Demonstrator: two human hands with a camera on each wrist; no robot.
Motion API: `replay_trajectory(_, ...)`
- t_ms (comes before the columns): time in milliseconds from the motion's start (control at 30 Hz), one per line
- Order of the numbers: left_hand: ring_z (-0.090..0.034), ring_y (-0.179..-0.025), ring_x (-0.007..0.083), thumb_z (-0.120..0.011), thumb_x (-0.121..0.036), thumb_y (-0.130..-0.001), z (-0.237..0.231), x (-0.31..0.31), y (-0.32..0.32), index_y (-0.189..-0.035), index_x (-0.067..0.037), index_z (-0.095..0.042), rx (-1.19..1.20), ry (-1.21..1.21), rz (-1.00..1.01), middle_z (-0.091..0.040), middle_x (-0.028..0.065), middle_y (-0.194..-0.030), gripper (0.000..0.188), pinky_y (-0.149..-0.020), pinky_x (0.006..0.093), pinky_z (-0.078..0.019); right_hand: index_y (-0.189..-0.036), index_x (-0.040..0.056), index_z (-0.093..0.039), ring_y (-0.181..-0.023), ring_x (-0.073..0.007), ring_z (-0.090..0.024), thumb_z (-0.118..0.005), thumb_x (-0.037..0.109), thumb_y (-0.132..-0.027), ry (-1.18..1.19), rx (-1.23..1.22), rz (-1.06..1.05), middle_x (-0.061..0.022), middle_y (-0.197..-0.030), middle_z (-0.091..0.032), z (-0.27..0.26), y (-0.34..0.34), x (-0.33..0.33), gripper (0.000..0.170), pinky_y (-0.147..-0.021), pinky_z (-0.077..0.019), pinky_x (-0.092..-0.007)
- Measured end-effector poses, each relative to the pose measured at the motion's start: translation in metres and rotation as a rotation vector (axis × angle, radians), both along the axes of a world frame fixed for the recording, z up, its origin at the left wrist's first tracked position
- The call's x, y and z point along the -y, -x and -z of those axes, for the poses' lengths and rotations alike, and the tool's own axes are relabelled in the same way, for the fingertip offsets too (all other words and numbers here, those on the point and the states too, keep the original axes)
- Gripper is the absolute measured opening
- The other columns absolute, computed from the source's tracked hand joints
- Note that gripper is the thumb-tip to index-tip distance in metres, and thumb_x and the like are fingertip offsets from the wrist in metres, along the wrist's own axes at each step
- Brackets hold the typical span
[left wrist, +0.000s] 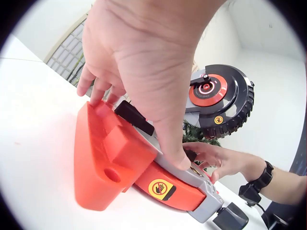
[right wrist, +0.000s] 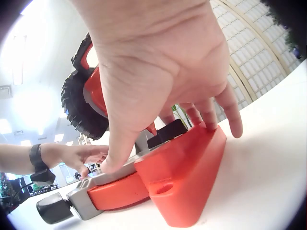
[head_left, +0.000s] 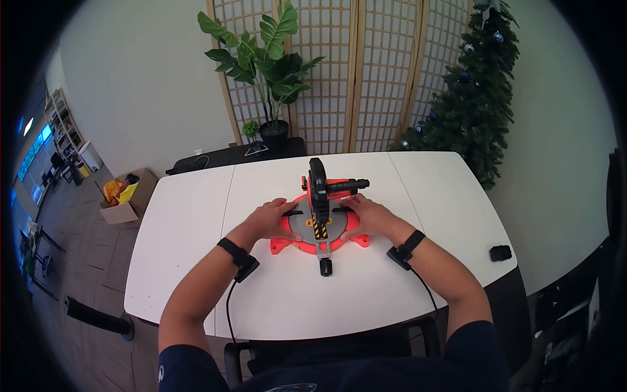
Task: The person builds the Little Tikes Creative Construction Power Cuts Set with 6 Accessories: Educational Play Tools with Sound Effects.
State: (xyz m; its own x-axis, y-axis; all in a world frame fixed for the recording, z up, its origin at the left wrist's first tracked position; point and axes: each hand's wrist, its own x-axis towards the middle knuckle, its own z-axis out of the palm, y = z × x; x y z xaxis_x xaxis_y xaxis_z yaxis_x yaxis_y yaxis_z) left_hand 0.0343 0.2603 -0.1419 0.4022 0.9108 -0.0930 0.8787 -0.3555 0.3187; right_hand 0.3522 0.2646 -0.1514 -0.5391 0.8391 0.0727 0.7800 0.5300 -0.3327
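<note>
A red, grey and black toy miter saw (head_left: 336, 230) stands upright on the white table, its black blade guard (head_left: 318, 183) raised over the round grey turntable. My left hand (head_left: 266, 220) grips the left side of its base, thumb on the turntable rim and fingers over the back edge. On the opposite side, my right hand (head_left: 371, 217) holds the base the same way, with the little finger reaching down behind it in the right wrist view. A black knob (head_left: 326, 266) sticks out at the saw's front. A yellow warning sticker (left wrist: 161, 189) marks the red front wall.
The white table (head_left: 176, 261) carries a small black object (head_left: 500, 253) near its right edge. Behind it stand a potted plant (head_left: 274, 134), a folding screen (head_left: 385, 78) and a decorated tree (head_left: 470, 98). On the floor at left sits a cardboard box (head_left: 130, 209).
</note>
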Motion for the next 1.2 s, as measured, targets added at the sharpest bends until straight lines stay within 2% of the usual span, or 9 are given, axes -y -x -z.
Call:
replay_trajectory(133, -0.043, -0.138, 0.0353, -0.088, -0.052, -0.064, -0.007, 0.003, 0.007, -0.149, -0.008, -0.037, 0.126, 0.017, -0.023, -0.038, 0.02, -0.152, 0.108, -0.111, 0.0416, -0.0404, -0.145, 0.0104, -0.045, -0.126, -0.0319, -0.053, -0.081, 0.056, -0.067, 0.073, -0.109, 0.031, -0.0155, -0.141, -0.048, 0.0, -0.008, -0.001, 0.097, -0.102, -0.0475, -0.0399)
replay_trajectory(267, -0.046, -0.135, 0.0343, -0.085, -0.057, -0.066, -0.022, 0.012, 0.013, -0.145, -0.006, -0.043, 0.152, 0.01, -0.035, -0.044, 0.02, -0.148, 0.103, -0.11, 0.0411, -0.0416, -0.139, 0.007, -0.05, -0.127, -0.0313, -0.053, -0.079, 0.048, -0.076, 0.057, -0.11, -0.016, -0.0153, -0.141, -0.05, -0.018, -0.016, 0.011, 0.08, -0.102, -0.0466, -0.0393)
replay_trajectory(467, -0.052, -0.129, 0.0336, -0.078, -0.038, -0.08, -0.03, 0.025, 0.023, -0.127, -0.005, -0.062, 0.305, -0.141, 0.045, -0.054, 0.0188, -0.139, 0.059, -0.105, 0.0406, -0.0453, -0.109, 0.0047, -0.064, -0.119, -0.0304, -0.057, -0.07, 0.036, -0.089, -0.043, -0.209, -0.018, -0.0124, -0.128, -0.059, -0.02, -0.039, 0.014, 0.038, -0.099, -0.0475, -0.0392)
replay_trajectory(533, -0.06, -0.117, 0.029, -0.076, -0.021, -0.085, -0.035, 0.033, 0.024, -0.107, -0.004, -0.069, 0.377, -0.175, 0.101, -0.06, 0.0133, -0.132, 0.028, -0.097, 0.0375, -0.0496, -0.102, 0.0047, -0.064, -0.116, -0.0298, -0.059, -0.068, 0.033, -0.091, -0.068, -0.249, -0.044, -0.0109, -0.124, -0.062, -0.028, -0.04, 0.02, 0.031, -0.098, -0.0479, -0.0387)
replay_trajectory(567, -0.06, -0.117, 0.029, -0.076, -0.021, -0.085, -0.039, 0.038, 0.025, -0.107, -0.004, -0.069, 0.377, -0.176, 0.1, -0.06, 0.0133, -0.132, 0.028, -0.097, 0.0375, -0.0496, -0.1, 0.0052, -0.064, -0.111, -0.0287, -0.061, -0.067, 0.031, -0.092, -0.045, -0.288, -0.057, -0.0096, -0.119, -0.064, -0.034, -0.043, 0.026, 0.027, -0.095, -0.0491, -0.0377)
replay_trajectory(633, -0.063, -0.112, 0.0273, -0.073, -0.017, -0.086, -0.047, 0.048, 0.028, -0.089, -0.003, -0.07, 0.475, -0.197, 0.101, -0.066, 0.0116, -0.121, 0.014, -0.097, 0.038, -0.0495, -0.097, 0.0056, -0.063, -0.107, -0.0275, -0.062, -0.066, 0.028, -0.093, -0.02, -0.326, -0.069, -0.0083, -0.114, -0.065, -0.052, -0.044, 0.041, 0.023, -0.091, -0.0502, -0.0368)
replay_trajectory(700, -0.064, -0.108, 0.0262, -0.073, -0.017, -0.086, -0.051, 0.056, 0.032, -0.086, -0.003, -0.069, 0.499, -0.195, 0.084, -0.068, 0.0105, -0.116, 0.014, -0.095, 0.0372, -0.0497, -0.097, 0.0051, -0.062, -0.106, -0.0244, -0.062, -0.065, 0.021, -0.094, 0.004, -0.316, -0.068, -0.0085, -0.114, -0.065, -0.065, -0.045, 0.053, 0.016, -0.068, -0.0539, -0.0299)
replay_trajectory(967, -0.067, -0.095, 0.0226, -0.074, -0.018, -0.086, -0.073, 0.086, 0.046, -0.084, -0.004, -0.068, 0.568, -0.233, 0.046, -0.072, 0.0082, -0.102, 0.016, -0.084, 0.0334, -0.0511, -0.095, 0.006, -0.062, -0.101, -0.0232, -0.063, -0.067, 0.02, -0.093, -0.056, -0.382, -0.09, -0.006, -0.107, -0.066, -0.069, -0.061, 0.072, 0.015, -0.079, -0.0521, -0.0328)
replay_trajectory(1200, -0.069, -0.087, 0.0198, -0.074, -0.016, -0.085, -0.075, 0.105, 0.063, -0.096, -0.003, -0.071, 0.627, -0.213, -0.014, -0.073, 0.0074, -0.098, 0.017, -0.082, 0.0316, -0.0531, -0.102, 0.0055, -0.064, -0.101, -0.0234, -0.063, -0.072, 0.02, -0.089, -0.061, -0.45, -0.077, -0.0074, -0.108, -0.066, -0.084, -0.074, 0.097, 0.021, -0.088, -0.0505, -0.0343)
